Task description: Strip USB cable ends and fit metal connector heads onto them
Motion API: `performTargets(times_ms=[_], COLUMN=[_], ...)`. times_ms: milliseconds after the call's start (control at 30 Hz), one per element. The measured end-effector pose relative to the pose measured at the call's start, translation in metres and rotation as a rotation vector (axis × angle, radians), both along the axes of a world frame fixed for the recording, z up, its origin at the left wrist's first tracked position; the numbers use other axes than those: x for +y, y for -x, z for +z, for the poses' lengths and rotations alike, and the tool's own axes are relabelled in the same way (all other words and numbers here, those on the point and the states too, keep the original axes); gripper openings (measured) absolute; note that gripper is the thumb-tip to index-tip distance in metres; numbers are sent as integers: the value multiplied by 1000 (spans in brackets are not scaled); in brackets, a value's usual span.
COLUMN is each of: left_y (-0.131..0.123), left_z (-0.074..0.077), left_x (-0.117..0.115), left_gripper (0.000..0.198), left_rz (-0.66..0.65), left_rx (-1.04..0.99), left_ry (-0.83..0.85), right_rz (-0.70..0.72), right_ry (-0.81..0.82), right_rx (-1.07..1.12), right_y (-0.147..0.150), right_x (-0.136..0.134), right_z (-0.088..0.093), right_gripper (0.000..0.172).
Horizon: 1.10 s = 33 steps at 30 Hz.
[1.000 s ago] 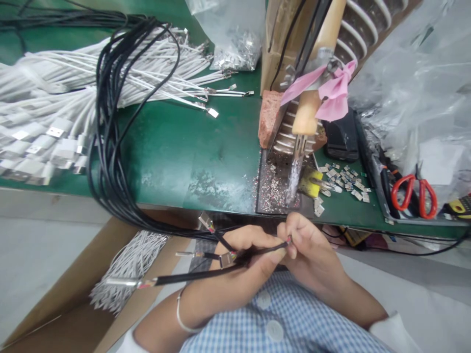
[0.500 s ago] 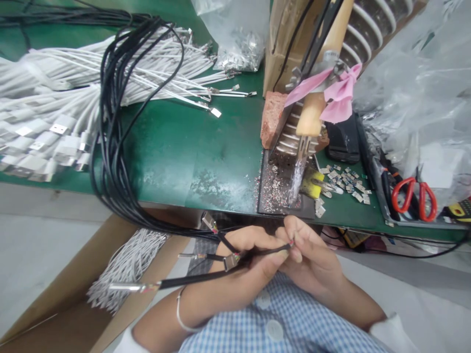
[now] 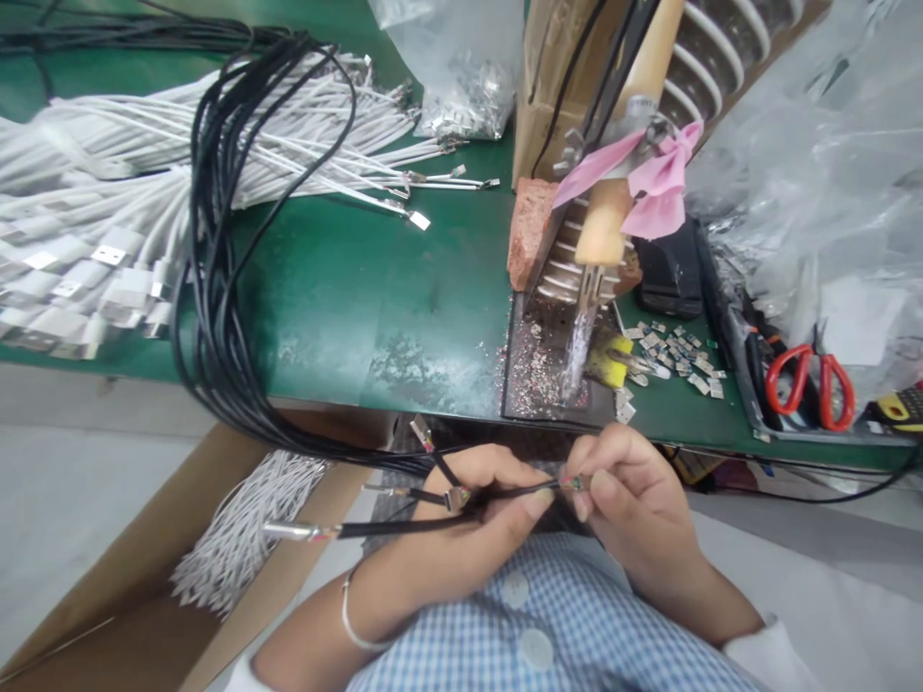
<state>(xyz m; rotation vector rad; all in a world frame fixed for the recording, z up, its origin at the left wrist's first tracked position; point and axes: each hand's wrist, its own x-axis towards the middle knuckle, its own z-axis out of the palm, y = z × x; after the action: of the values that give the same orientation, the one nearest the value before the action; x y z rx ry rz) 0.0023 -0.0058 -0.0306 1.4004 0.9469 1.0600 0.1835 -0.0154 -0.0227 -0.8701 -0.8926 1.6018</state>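
My left hand (image 3: 472,524) is closed around several black cables (image 3: 404,524) whose metal-tipped ends stick out to the left over my lap. One black cable end (image 3: 569,482) with coloured wires points right, and my right hand (image 3: 631,500) pinches a small metal piece onto it with thumb and fingers. Both hands are just below the front edge of the green table (image 3: 346,298). Right above them a soldering iron (image 3: 602,221) with a wooden handle leans down onto a dark tray (image 3: 537,370) speckled with solder.
A black cable bundle (image 3: 212,240) loops over a pile of white USB cables (image 3: 93,231) at the left. Small metal shells (image 3: 674,351), red-handled scissors (image 3: 808,380), plastic bags and a brick (image 3: 526,231) are at the right. A cardboard box (image 3: 237,538) with white cables sits below.
My right hand has shifted slightly right and its fingers now pinch a small metal piece at the cable tip. The cable ends in my left hand have dropped a little.
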Motion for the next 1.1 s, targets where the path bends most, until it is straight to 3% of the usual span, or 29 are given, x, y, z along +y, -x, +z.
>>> performTargets(times_ms=[400, 600, 767, 967, 1100], left_y=[-2, -1, 1, 1, 2], left_z=[0, 6, 2, 5, 11], left_x=[0, 4, 4, 1, 3], left_gripper=[3, 4, 14, 12, 7], left_rz=[22, 21, -13, -15, -58], left_rx=[-34, -22, 23, 49, 71], left_ry=[8, -5, -31, -36, -34], right_rz=[-68, -57, -51, -109, -72], right_ry=[-187, -491, -663, -463, -393], right_rx=[-234, -446, -546, -465, -436], right_y=[-3, -12, -13, -9, -8], right_x=[0, 1, 5, 4, 3], right_z=[3, -7, -9, -6, -4], right_gripper=[6, 14, 23, 11, 9])
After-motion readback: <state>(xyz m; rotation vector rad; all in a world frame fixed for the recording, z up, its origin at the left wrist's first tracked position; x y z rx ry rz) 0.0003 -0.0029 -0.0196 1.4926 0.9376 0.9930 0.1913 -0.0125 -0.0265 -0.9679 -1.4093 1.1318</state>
